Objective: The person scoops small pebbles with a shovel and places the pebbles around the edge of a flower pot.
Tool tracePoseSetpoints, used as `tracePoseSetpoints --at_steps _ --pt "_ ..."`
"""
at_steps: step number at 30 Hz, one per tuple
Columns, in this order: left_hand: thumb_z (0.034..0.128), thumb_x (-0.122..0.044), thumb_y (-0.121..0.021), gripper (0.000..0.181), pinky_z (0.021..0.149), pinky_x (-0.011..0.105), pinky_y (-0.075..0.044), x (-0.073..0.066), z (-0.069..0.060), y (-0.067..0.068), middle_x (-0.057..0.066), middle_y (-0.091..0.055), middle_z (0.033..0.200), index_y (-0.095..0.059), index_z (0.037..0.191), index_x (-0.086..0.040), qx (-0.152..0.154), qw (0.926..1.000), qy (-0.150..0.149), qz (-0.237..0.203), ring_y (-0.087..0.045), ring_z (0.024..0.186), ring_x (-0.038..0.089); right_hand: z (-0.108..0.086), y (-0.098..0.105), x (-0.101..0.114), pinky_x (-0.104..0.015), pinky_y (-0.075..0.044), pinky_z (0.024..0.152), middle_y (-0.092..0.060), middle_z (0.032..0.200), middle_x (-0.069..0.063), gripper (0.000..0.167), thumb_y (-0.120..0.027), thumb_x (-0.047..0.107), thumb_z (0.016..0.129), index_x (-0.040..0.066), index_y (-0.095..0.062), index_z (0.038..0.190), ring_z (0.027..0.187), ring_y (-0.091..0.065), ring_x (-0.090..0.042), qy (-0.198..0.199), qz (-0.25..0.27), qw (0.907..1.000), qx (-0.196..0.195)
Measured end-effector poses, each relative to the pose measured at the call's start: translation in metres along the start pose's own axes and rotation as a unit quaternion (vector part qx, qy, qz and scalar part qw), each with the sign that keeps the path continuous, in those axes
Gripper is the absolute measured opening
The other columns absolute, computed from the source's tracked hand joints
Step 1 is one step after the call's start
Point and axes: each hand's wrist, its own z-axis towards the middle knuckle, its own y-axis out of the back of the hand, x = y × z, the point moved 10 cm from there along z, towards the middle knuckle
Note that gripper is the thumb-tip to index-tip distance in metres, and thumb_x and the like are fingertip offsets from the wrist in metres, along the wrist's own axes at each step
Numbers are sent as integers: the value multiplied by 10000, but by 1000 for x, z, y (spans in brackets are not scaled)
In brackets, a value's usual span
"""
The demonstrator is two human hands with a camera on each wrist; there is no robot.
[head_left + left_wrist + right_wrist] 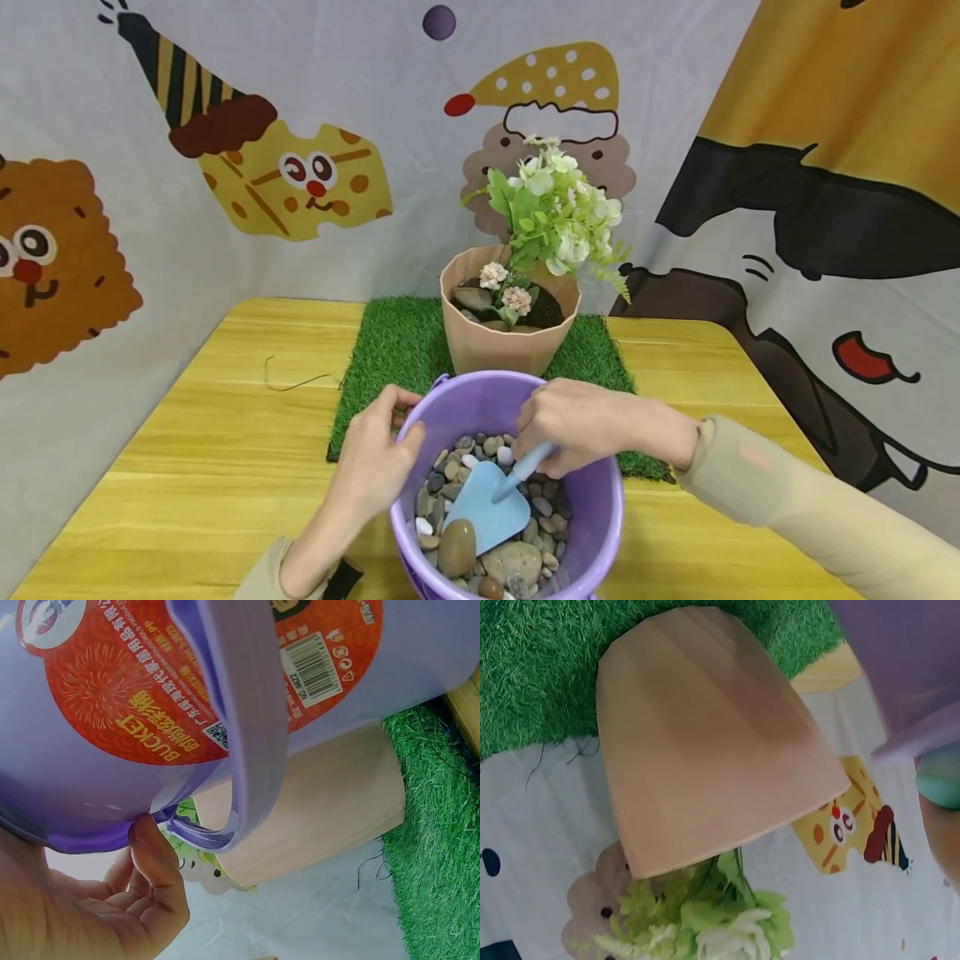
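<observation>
A purple bucket (607,533) with pebbles (517,562) inside stands at the table's near edge in the head view. My left hand (378,462) pinches its left rim; in the left wrist view the fingers (157,862) meet the rim near the handle hinge. My right hand (573,425) reaches over the far right rim and grips the handle of a light blue hand trowel (487,508). The trowel's blade slants down onto the pebbles, a large brown stone (457,547) at its lower edge. In the right wrist view, only the end of the trowel handle (939,780) shows.
Behind the bucket, a peach flowerpot (498,350) with soil, stones and white and pink flowers (562,217) stands on an artificial grass mat (405,342). A thin dark strand (292,386) lies on the wooden table (202,467). A printed cloth backdrop rises behind.
</observation>
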Motion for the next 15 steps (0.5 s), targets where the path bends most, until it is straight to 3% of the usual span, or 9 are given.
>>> tracePoseSetpoints --at_steps 5,11,15 --pt "829 -68 -584 236 639 225 -518 -1 0 1 66 -669 923 -613 1063 -76 -32 10000 -43 53 -605 784 133 2 0 1 -67 -390 571 -620 690 136 128 -741 180 708 247 -694 806 592 -480 23 119 244 9996 -30" --pt "826 -68 -583 235 664 241 -521 -1 0 1 64 -671 928 -613 1059 -77 -42 9999 -80 77 -611 798 136 -1 4 -7 -42 -426 642 -662 764 121 217 -745 165 730 229 -734 938 655 -518 63 -136 1078 9941 -67" --pt "826 -68 -585 235 679 248 -520 -1 1 1 61 -672 932 -614 1058 -81 -52 9999 -100 92 -613 806 137 -8 11 -14 -40 -423 624 -658 759 109 221 -742 135 733 213 -737 939 647 -501 69 -245 1297 9910 -209"
